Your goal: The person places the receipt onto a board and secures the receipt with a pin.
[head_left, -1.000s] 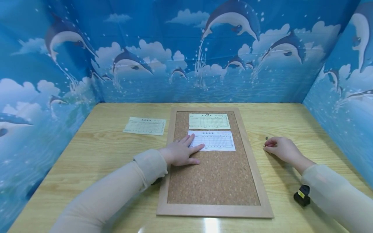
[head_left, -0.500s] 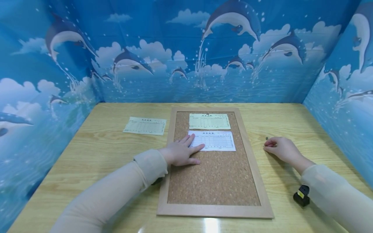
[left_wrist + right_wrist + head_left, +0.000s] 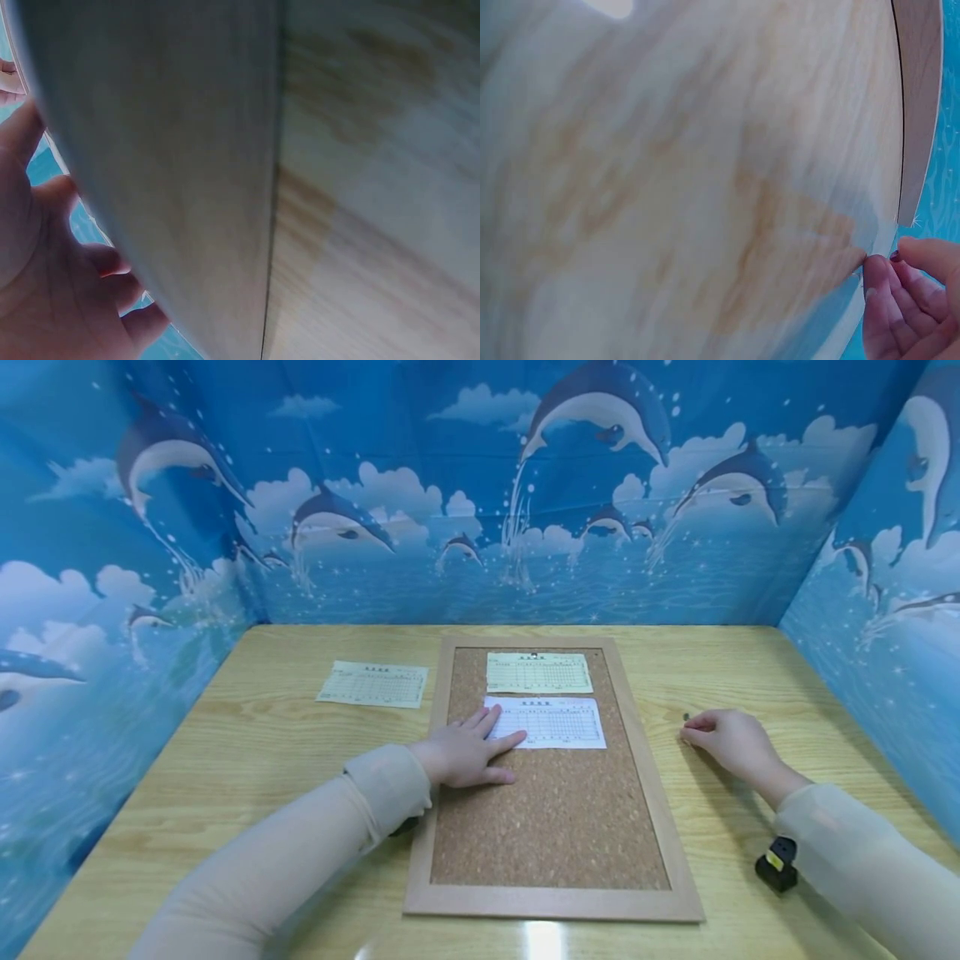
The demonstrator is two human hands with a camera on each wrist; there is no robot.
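Note:
My left hand (image 3: 472,752) lies with spread fingers on the left part of a white printed form (image 3: 555,723), pressing it to a framed corkboard (image 3: 547,827). Above that sheet, a pale green form (image 3: 538,673) is on the cork, with a small thumbtack (image 3: 534,655) at its top edge. Right of the board, my right hand (image 3: 731,745) is low over the table, thumb and fingertips pinching a tiny dark thumbtack (image 3: 896,256), mostly hidden by the fingers. Another small dark tack-like thing (image 3: 686,717) lies just beyond those fingertips.
A second pale green form (image 3: 373,684) lies on the wooden table (image 3: 300,777), left of the board. Blue dolphin-print cloth (image 3: 405,585) walls the table at the back and both sides. A black wrist device (image 3: 777,864) hangs under the right sleeve.
The right hand's fingertips shift very slightly beside the tack-like thing on the table. My left hand and the papers stay where they were.

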